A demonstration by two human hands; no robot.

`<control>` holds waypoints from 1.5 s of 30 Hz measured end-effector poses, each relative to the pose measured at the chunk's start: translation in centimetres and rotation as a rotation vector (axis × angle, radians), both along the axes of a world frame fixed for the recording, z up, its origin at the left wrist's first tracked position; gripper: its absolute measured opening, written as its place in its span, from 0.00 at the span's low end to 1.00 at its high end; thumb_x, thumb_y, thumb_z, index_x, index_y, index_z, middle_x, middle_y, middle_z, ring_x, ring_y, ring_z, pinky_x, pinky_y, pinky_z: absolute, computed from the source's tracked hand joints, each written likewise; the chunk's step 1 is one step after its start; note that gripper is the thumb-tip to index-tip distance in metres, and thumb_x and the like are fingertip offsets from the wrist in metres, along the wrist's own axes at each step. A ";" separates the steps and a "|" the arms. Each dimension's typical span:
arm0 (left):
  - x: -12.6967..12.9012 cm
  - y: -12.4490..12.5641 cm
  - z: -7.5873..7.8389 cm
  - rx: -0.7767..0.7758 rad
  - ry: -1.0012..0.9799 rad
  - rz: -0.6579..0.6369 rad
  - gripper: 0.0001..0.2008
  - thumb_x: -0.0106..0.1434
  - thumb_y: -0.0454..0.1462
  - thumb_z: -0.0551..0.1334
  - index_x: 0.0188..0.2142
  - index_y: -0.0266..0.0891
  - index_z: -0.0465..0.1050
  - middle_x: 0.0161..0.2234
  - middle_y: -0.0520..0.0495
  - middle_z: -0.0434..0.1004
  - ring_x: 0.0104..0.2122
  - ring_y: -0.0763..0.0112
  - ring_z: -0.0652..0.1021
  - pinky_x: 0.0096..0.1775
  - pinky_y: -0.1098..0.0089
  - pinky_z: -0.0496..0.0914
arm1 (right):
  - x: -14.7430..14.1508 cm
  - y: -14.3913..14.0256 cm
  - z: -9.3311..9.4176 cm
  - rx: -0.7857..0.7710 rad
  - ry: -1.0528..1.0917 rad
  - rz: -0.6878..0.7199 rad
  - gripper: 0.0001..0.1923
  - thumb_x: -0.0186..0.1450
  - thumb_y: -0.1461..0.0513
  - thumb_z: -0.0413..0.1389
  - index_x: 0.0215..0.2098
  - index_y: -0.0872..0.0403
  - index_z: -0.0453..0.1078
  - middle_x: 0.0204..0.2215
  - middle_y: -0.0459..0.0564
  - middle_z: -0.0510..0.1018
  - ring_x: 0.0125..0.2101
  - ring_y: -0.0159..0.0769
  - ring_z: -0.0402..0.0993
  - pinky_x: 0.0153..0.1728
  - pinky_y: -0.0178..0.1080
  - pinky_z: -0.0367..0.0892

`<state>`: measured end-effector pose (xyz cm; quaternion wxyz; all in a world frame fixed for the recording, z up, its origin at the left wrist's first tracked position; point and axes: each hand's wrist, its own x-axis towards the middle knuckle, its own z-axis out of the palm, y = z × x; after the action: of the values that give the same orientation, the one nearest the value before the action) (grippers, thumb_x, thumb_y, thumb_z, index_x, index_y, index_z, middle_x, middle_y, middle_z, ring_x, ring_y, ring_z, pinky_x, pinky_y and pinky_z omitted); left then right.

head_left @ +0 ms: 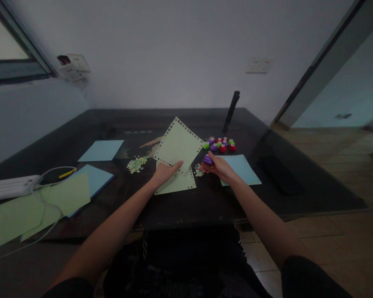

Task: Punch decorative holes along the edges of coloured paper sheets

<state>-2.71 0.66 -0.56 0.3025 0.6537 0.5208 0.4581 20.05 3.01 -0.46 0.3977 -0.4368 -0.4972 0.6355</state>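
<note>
My left hand [166,173] pinches the lower corner of a pale green sheet [182,142], tilted like a diamond, with small holes punched along its edges. Beneath it, a second green sheet [177,185] with edge holes lies on the table. In my right hand [220,166] is a small purple craft punch [208,159], close to the held sheet's right side but apart from it. Under that hand and forearm lies a light blue sheet [244,167] with punched edges, with green paper showing beneath. Several red, green and purple craft punches [223,145] stand clustered just beyond.
Punched paper bits form one pile [136,164] at left and a smaller pile [199,170] near my right hand. Blue sheets [102,150], green sheets [65,193], a white power strip [12,188] and cables lie left. A dark flat object [281,174] lies right; a black upright object [231,111] stands behind.
</note>
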 end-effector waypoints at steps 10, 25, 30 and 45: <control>0.0 -0.1 0.2 -0.002 -0.002 0.007 0.28 0.55 0.41 0.62 0.55 0.36 0.63 0.52 0.40 0.71 0.58 0.63 0.64 0.61 0.59 0.52 | -0.5 0.2 -0.2 0.387 -0.287 -0.072 0.28 0.59 0.40 0.48 0.23 0.55 0.70 0.22 0.50 0.76 0.22 0.35 0.70 0.24 0.35 0.62; 0.0 -0.1 0.1 0.004 0.017 0.003 0.22 0.55 0.42 0.61 0.48 0.35 0.69 0.44 0.40 0.77 0.52 0.62 0.70 0.58 0.59 0.57 | -0.2 0.0 0.4 0.537 -0.440 -0.107 0.27 0.62 0.42 0.44 0.24 0.55 0.66 0.22 0.48 0.72 0.25 0.34 0.67 0.28 0.36 0.61; 0.0 -0.3 0.4 -0.072 0.035 -0.037 0.12 0.57 0.43 0.59 0.30 0.35 0.73 0.22 0.46 0.77 0.29 0.64 0.77 0.41 0.63 0.70 | -0.2 0.3 -0.1 0.367 -0.237 -0.098 0.24 0.57 0.43 0.52 0.28 0.56 0.70 0.22 0.47 0.73 0.22 0.31 0.67 0.23 0.34 0.62; 0.0 -0.2 0.8 -0.250 0.034 -0.047 0.09 0.55 0.41 0.59 0.29 0.35 0.71 0.18 0.47 0.76 0.17 0.69 0.73 0.24 0.70 0.67 | 1.2 -0.2 1.2 0.092 0.199 -0.078 0.15 0.51 0.56 0.65 0.34 0.54 0.71 0.29 0.46 0.74 0.28 0.30 0.72 0.29 0.35 0.72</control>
<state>-2.71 0.41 0.26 0.3834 0.6307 0.5635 0.3711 21.30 2.83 0.76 0.4891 -0.3719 -0.4664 0.6364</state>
